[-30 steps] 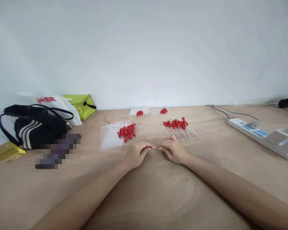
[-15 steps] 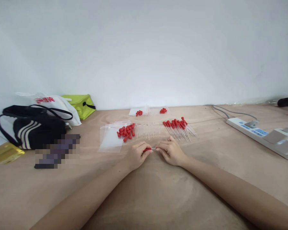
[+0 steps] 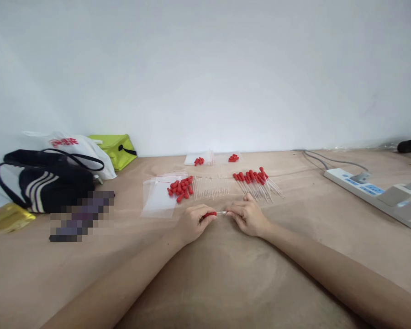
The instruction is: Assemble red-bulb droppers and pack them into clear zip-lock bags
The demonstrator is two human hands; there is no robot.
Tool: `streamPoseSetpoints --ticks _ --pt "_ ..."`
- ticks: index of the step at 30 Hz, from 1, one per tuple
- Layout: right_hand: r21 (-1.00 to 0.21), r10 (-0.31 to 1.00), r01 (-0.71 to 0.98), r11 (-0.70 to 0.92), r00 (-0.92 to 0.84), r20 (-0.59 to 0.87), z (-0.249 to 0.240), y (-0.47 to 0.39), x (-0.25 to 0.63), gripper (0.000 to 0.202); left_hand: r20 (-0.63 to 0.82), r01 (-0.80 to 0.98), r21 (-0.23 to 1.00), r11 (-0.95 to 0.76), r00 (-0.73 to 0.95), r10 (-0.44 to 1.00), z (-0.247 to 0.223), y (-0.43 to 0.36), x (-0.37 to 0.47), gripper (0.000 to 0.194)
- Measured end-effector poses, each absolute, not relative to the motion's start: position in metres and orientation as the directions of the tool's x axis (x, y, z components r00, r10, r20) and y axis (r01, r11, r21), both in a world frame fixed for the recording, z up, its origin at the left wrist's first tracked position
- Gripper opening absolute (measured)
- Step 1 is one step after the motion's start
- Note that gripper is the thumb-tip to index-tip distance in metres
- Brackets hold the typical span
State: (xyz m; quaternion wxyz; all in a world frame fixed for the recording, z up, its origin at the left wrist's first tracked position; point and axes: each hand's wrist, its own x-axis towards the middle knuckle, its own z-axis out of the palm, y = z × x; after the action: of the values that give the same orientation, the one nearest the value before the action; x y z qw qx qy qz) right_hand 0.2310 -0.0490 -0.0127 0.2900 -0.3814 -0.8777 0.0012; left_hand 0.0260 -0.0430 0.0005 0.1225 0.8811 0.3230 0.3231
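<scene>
Between finger and thumb, my left hand (image 3: 194, 224) pinches a red rubber dropper bulb (image 3: 210, 214). My right hand (image 3: 248, 217) is closed on the other end of a thin clear dropper tube (image 3: 221, 212), which runs out of the bulb. Just beyond my hands lies a row of loose clear tubes (image 3: 210, 188). Left of that row is a pile of loose red bulbs (image 3: 180, 188), partly over a clear zip bag (image 3: 157, 201). Droppers with red bulbs fitted (image 3: 256, 180) lie in a fanned group to the right.
Two small bags with red bulbs (image 3: 199, 161) lie near the wall. At left are a black bag (image 3: 55, 187), a white plastic bag (image 3: 89, 155), a lime-green case (image 3: 114, 148) and a yellow packet (image 3: 10, 218). A white power strip (image 3: 373, 194) with plugs sits right.
My right hand has shifted slightly right, and a longer stretch of the tube shows between my hands. My left hand stays about where it was, still on the bulb.
</scene>
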Motion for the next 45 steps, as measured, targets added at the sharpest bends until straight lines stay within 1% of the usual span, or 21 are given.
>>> streamPoseSetpoints --ticks 3,7,11,15,17,19,22,24,26,27,28,30,32,34,36,38,42,45 --pt "-0.215 0.645 0.649 0.730 -0.548 0.533 -0.013 -0.050 0.229 0.027 0.508 0.467 0.397 -0.790 0.605 0.613 0.000 -0.045 0.028 0.015" --pt "-0.226 0.642 0.642 0.733 -0.544 0.540 -0.012 -0.052 0.226 0.027 0.518 0.457 0.384 -0.802 0.612 0.597 0.000 -0.046 0.030 0.014" --pt "-0.245 0.655 0.643 0.726 -0.539 0.530 -0.013 -0.052 0.223 0.027 0.507 0.443 0.402 -0.802 0.621 0.597 0.001 -0.044 0.031 0.014" --pt "-0.262 0.679 0.652 0.711 -0.539 0.499 -0.010 -0.050 0.222 0.026 0.490 0.479 0.449 -0.754 0.574 0.656 0.000 -0.041 0.030 0.013" --pt "-0.219 0.677 0.675 0.705 -0.546 0.494 -0.005 -0.049 0.223 0.024 0.487 0.504 0.486 -0.714 0.522 0.700 -0.001 -0.040 0.030 0.013" --pt "-0.129 0.659 0.702 0.701 -0.567 0.495 -0.001 -0.049 0.224 0.023 0.490 0.510 0.512 -0.691 0.488 0.723 -0.002 -0.038 0.028 0.013" --pt "-0.009 0.643 0.728 0.685 -0.599 0.478 0.003 -0.048 0.226 0.022 0.497 0.522 0.507 -0.686 0.473 0.727 -0.004 -0.033 0.024 0.015" --pt "-0.009 0.693 0.788 0.616 -0.537 0.481 0.002 -0.043 0.231 0.023 0.495 0.564 0.493 -0.662 0.444 0.747 -0.004 -0.029 0.019 0.029" --pt "-0.082 0.783 0.890 0.449 -0.349 0.514 0.001 -0.034 0.237 0.023 0.475 0.623 0.485 -0.614 0.402 0.783 -0.005 -0.026 0.016 0.044" --pt "-0.132 0.819 0.930 0.342 -0.227 0.527 0.001 -0.028 0.240 0.023 0.457 0.647 0.479 -0.594 0.394 0.798 -0.005 -0.025 0.015 0.045" --pt "-0.178 0.841 0.955 0.236 -0.109 0.529 0.000 -0.021 0.244 0.023 0.436 0.666 0.469 -0.581 0.398 0.807 -0.004 -0.025 0.014 0.042" --pt "-0.235 0.856 0.969 0.071 0.061 0.513 -0.001 -0.007 0.249 0.024 0.397 0.686 0.440 -0.580 0.431 0.810 -0.002 -0.026 0.015 0.027" --pt "-0.250 0.861 0.967 -0.041 0.162 0.483 -0.001 0.005 0.253 0.025 0.374 0.692 0.418 -0.589 0.460 0.805 0.000 -0.028 0.017 0.015" --pt "-0.249 0.863 0.960 -0.126 0.230 0.450 -0.002 0.012 0.256 0.024 0.363 0.696 0.412 -0.589 0.468 0.806 0.002 -0.030 0.018 0.011" --pt "-0.240 0.867 0.955 -0.177 0.266 0.421 -0.004 0.016 0.258 0.023 0.356 0.700 0.411 -0.583 0.466 0.810 0.003 -0.031 0.019 0.011" --pt "-0.231 0.866 0.955 -0.186 0.270 0.421 -0.006 0.017 0.259 0.022 0.353 0.706 0.411 -0.577 0.461 0.814 0.003 -0.030 0.019 0.011" --pt "-0.209 0.858 0.972 -0.107 0.197 0.474 -0.006 0.017 0.252 0.023 0.347 0.709 0.409 -0.574 0.461 0.817 0.002 -0.029 0.019 0.012" --pt "-0.210 0.887 0.976 -0.062 0.150 0.437 -0.004 0.020 0.236 0.024 0.353 0.703 0.402 -0.587 0.473 0.807 0.000 -0.029 0.019 0.012"
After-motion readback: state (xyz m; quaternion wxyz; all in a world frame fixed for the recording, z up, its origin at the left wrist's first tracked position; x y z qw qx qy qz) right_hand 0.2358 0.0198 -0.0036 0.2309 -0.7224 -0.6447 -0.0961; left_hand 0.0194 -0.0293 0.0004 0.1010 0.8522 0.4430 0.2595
